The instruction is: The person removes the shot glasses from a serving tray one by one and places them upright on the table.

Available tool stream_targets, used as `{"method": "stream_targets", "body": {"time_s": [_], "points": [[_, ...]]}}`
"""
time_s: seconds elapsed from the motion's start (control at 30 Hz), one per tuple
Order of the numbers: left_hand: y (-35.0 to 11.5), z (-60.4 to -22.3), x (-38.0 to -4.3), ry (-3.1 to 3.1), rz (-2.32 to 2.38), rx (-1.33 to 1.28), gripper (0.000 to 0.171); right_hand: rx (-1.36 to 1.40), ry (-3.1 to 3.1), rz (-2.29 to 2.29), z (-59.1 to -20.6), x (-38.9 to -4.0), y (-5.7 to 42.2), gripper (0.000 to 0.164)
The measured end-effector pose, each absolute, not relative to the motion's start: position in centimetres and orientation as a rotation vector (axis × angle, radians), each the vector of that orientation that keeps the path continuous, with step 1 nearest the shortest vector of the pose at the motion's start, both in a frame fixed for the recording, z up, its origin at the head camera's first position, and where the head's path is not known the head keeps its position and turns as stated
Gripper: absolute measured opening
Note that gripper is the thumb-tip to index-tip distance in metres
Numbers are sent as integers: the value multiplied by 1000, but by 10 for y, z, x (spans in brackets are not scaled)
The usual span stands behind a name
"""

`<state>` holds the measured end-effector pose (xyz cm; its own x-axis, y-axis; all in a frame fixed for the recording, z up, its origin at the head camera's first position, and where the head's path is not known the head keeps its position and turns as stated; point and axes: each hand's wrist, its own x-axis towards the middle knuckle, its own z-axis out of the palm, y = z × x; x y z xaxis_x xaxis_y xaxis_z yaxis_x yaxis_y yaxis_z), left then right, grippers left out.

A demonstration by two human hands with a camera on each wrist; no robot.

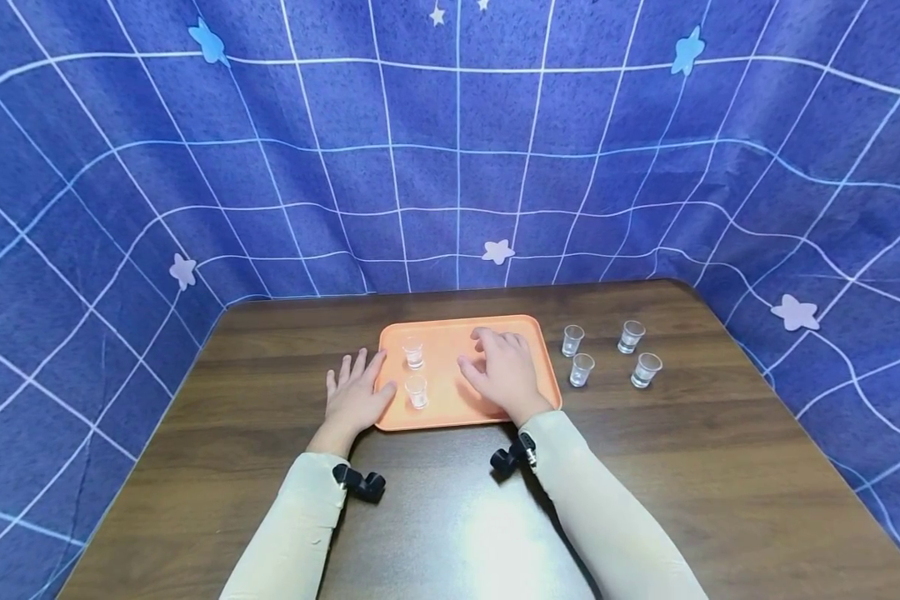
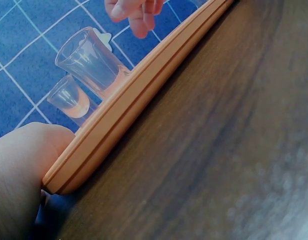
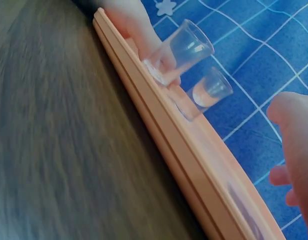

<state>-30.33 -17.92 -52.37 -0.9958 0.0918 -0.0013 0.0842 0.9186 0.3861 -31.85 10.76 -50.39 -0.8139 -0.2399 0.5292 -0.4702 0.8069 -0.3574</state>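
An orange tray (image 1: 450,408) lies on the table with two small clear shot glasses standing upright at its left side, the rear glass (image 1: 413,355) almost straight behind the front glass (image 1: 417,392). My left hand (image 1: 352,402) rests at the tray's left edge, fingers spread on the table and thumb over the rim. Above the right half of the tray hovers my right hand (image 1: 506,373), its fingers loosely bent with nothing between them. The right wrist view shows that hand (image 3: 296,145) raised over the tray surface, apart from both glasses.
Several more shot glasses stand on the wooden table (image 1: 690,433) right of the tray, among them a front glass (image 1: 646,370) and one near the tray's edge (image 1: 581,370). A blue curtain (image 1: 450,183) with white lines and stars hangs behind the table and along its sides.
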Motion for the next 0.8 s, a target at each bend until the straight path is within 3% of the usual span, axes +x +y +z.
{"method": "stream_targets", "body": {"time_s": [0.8], "points": [[-179,-525,-303,3061,613,135,71,527,-2569,855,-499,-327,73,46]]}}
